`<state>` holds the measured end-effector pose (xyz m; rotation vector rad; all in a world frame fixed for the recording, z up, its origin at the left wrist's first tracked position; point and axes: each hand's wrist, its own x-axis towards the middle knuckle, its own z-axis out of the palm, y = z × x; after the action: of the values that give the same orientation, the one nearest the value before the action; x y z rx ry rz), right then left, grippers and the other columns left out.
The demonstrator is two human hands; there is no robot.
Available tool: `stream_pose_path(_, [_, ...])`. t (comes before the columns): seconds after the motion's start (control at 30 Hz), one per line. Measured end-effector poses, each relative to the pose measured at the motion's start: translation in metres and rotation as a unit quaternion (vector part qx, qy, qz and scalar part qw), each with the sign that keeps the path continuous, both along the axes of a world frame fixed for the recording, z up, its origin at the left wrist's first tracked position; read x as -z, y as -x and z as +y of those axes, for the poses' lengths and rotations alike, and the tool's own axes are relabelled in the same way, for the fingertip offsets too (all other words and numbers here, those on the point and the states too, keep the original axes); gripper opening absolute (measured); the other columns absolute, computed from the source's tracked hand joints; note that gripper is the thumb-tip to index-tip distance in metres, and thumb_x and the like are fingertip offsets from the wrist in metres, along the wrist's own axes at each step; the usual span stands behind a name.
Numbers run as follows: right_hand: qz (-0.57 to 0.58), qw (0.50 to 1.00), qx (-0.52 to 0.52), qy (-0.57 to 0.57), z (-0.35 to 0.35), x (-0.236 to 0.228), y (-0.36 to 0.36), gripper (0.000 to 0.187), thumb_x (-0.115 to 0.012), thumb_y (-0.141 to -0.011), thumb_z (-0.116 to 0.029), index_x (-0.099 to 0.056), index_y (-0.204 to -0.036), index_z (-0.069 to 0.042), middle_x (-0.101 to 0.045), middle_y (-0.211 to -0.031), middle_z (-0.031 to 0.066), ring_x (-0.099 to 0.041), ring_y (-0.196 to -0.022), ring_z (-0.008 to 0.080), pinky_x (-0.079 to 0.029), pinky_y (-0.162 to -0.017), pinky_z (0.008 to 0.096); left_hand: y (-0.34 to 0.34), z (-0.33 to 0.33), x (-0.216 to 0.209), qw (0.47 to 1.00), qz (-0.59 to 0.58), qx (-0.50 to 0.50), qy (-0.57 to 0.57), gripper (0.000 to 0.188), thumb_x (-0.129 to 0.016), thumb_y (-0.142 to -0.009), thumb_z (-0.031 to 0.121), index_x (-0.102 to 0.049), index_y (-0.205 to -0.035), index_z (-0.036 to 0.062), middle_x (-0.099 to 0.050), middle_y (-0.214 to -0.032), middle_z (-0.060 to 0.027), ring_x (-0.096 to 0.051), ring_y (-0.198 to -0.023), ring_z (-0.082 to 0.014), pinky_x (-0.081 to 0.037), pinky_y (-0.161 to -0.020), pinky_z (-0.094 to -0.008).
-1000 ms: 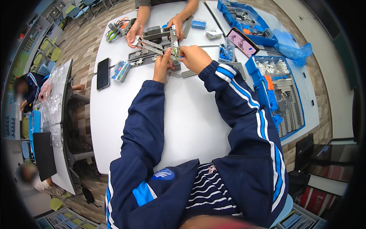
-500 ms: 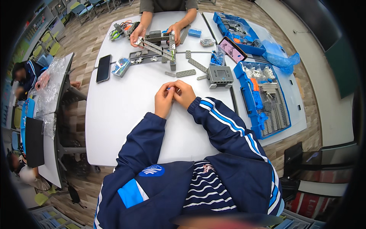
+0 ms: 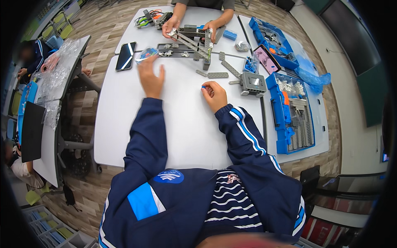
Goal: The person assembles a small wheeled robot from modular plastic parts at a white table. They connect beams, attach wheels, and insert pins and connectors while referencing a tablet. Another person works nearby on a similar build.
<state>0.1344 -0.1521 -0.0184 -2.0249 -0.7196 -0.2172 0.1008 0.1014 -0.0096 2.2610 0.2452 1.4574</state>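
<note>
My right hand is closed in a pinch above the white table, with a small blue plastic piece at its fingertips. My left hand reaches over a small clear box of coloured parts, thumb spread away from the fingers. Its fingertips overlap the box's near side; whether they touch anything inside I cannot tell. Between my hands and the far side lie loose grey perforated beams. A grey controller block stands to the right of my right hand.
Across the table, another person's hands hold a grey beam frame. A dark phone lies at the left, and a second lit phone at the right. Open blue parts cases stand on the adjoining table.
My hands have come apart. The left one has moved away to the far left, onto the clear box, while the right keeps the small blue piece. The whole view has shifted slightly.
</note>
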Motion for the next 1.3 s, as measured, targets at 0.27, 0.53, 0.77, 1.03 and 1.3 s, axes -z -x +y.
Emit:
stream_pose_path(0.27, [0.011, 0.995, -0.097, 0.007, 0.066, 0.000, 0.012, 0.008, -0.066, -0.084, -0.010, -0.064, -0.092, -0.008, -0.062, -0.079, 0.0043, -0.056, -0.055, 0.0158, -0.047, -0.056, 0.0304, -0.033, 0.100, 0.036, 0.992, 0.125, 0.031, 0.000, 0.078, -0.075, -0.068, 0.023, -0.045, -0.135, -0.0031, -0.050, -0.129, -0.0225, -0.046, -0.121, -0.0384, -0.039, -0.105, -0.0447])
stream_pose_path(0.53, [0.144, 0.974, -0.132, -0.111, 0.137, 0.019, -0.015, 0.009, -0.064, -0.082, -0.011, -0.066, -0.089, -0.005, -0.060, -0.064, 0.0070, -0.056, -0.050, 0.0133, -0.044, -0.051, 0.0293, -0.008, 0.086, 0.032, 0.979, 0.166, 0.110, 0.030, 0.068, -0.075, -0.061, 0.023, -0.054, -0.121, -0.0012, -0.055, -0.111, -0.0181, -0.052, -0.109, -0.0348, -0.043, -0.097, -0.0415])
stream_pose_path(0.77, [-0.095, 0.991, -0.092, -0.019, 0.146, 0.012, -0.032, 0.027, -0.057, -0.082, -0.010, -0.065, -0.108, -0.006, -0.060, -0.090, 0.0107, -0.061, -0.086, 0.0299, -0.050, -0.073, 0.0402, 0.022, 0.067, 0.023, 0.967, 0.191, 0.158, 0.061, 0.069, -0.078, -0.063, 0.025, -0.054, -0.123, 0.0005, -0.056, -0.114, -0.0155, -0.053, -0.111, -0.0319, -0.043, -0.098, -0.0393])
stream_pose_path(1.03, [-0.465, 0.825, -0.125, 0.297, 0.160, -0.005, -0.046, 0.043, -0.061, -0.082, -0.018, -0.060, -0.118, 0.005, -0.058, -0.092, 0.0113, -0.059, -0.090, 0.0252, -0.043, -0.079, 0.0355, 0.021, 0.068, 0.020, 0.956, 0.205, 0.171, 0.125, 0.074, -0.084, -0.065, 0.024, -0.054, -0.129, 0.0041, -0.060, -0.124, -0.0158, -0.055, -0.118, -0.0305, -0.043, -0.103, -0.0375])
stream_pose_path(1.3, [-0.575, 0.681, -0.117, 0.438, 0.178, -0.012, -0.041, 0.026, -0.057, -0.081, -0.016, -0.068, -0.096, 0.003, -0.058, -0.082, 0.0105, -0.058, -0.081, 0.0236, -0.040, -0.076, 0.0358, 0.022, 0.068, 0.021, 0.953, 0.207, 0.178, 0.133, 0.073, -0.084, -0.066, 0.022, -0.054, -0.130, 0.0061, -0.061, -0.125, -0.0155, -0.057, -0.118, -0.0298, -0.045, -0.102, -0.0372])
